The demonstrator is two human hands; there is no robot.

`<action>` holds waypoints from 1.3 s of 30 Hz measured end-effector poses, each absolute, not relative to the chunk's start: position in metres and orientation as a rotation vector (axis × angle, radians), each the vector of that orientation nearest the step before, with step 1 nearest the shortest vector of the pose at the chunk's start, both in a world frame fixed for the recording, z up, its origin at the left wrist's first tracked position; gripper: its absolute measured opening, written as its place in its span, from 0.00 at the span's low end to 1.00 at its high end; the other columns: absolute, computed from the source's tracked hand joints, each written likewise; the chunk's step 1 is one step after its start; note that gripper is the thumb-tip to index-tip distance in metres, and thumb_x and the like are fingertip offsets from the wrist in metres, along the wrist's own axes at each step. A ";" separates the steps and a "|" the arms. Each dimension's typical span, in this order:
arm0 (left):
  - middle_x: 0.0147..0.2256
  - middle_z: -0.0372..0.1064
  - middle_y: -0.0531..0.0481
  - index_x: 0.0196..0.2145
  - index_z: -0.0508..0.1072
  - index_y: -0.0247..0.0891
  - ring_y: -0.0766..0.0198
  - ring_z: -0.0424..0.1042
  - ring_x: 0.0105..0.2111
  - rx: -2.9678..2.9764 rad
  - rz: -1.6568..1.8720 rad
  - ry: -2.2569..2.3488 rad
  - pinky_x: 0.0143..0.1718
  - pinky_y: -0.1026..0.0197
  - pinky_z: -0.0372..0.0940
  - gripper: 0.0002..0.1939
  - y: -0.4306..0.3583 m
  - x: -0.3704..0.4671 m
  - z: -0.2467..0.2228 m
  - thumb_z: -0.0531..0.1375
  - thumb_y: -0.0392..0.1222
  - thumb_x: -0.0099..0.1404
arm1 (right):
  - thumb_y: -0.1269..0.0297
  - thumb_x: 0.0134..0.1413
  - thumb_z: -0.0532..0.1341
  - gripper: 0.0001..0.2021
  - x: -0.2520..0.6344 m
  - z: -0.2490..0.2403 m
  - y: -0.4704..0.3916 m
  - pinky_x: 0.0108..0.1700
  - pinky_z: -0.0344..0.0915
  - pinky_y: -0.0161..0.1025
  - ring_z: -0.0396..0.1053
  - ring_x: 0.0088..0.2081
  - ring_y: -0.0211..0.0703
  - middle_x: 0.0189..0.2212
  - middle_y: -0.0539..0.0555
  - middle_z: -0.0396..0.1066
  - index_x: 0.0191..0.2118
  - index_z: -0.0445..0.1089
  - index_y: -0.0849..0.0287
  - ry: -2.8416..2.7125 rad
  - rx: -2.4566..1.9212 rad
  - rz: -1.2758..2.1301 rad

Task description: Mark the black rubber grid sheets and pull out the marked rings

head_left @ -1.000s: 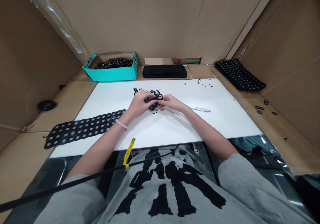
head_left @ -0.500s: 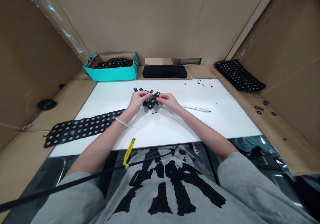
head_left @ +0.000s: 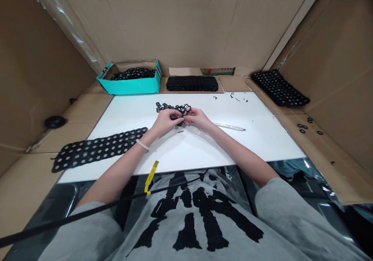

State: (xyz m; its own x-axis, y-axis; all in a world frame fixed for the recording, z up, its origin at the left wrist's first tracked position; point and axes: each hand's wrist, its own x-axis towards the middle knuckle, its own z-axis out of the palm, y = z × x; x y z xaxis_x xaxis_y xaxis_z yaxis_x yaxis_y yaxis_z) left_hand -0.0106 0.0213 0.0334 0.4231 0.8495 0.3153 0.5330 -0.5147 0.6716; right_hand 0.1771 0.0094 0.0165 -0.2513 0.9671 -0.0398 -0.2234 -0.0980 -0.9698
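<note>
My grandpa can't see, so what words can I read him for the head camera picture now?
A person's left hand and right hand hold a black ringed piece over a white tabletop. A black dotted strip lies left, a pale pen-like tool right, and a teal box stands behind.

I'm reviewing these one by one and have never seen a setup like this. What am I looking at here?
No machine is at work: these are a person's own bare hands, seen by a camera worn on the head, looking forward and down. The left hand and right hand together hold a small black openwork piece over a white board. Small black rings lie just beyond the left hand; whether they join the held piece is unclear. A long dotted black mat lies on the left, partly off the board, and a pen on the right. Behind stands a teal box holding black pieces.
</note>
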 end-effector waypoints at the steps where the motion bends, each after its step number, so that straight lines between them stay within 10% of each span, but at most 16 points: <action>1: 0.34 0.80 0.46 0.35 0.82 0.37 0.57 0.75 0.34 2.151 0.879 1.161 0.39 0.58 0.67 0.14 0.021 -0.009 0.032 0.64 0.49 0.58 | 0.64 0.30 0.72 0.18 0.176 0.016 0.009 0.32 0.65 0.34 0.67 0.25 0.33 0.22 0.45 0.70 0.30 0.66 0.59 -1.159 -0.952 1.545; 10: 0.35 0.80 0.43 0.35 0.81 0.35 0.53 0.75 0.38 1.745 1.126 1.383 0.43 0.54 0.68 0.14 0.051 -0.023 0.017 0.60 0.47 0.61 | 0.68 0.30 0.64 0.16 0.170 0.018 0.007 0.27 0.53 0.32 0.54 0.24 0.30 0.20 0.41 0.56 0.24 0.54 0.56 -1.120 -1.029 1.443; 16: 0.55 0.73 0.40 0.54 0.75 0.39 0.46 0.65 0.54 2.222 1.118 1.583 0.58 0.44 0.56 0.24 0.055 -0.041 0.030 0.63 0.45 0.60 | 0.66 0.30 0.64 0.16 0.173 0.021 0.006 0.31 0.59 0.33 0.57 0.27 0.33 0.21 0.42 0.56 0.24 0.54 0.56 -1.074 -1.078 1.471; 33: 0.35 0.80 0.47 0.32 0.82 0.41 0.53 0.73 0.37 2.136 1.033 1.363 0.44 0.54 0.65 0.14 0.034 -0.011 0.026 0.57 0.47 0.63 | 0.66 0.33 0.60 0.09 0.165 0.001 0.011 0.34 0.64 0.36 0.61 0.29 0.37 0.24 0.46 0.61 0.27 0.61 0.57 -1.197 -1.100 1.301; 39: 0.47 0.77 0.42 0.45 0.81 0.41 0.47 0.67 0.47 2.113 1.071 1.693 0.51 0.47 0.58 0.17 0.051 -0.026 0.022 0.55 0.44 0.66 | 0.70 0.30 0.59 0.12 0.172 0.003 0.011 0.39 0.65 0.37 0.62 0.35 0.41 0.26 0.46 0.62 0.29 0.59 0.55 -1.173 -1.153 1.237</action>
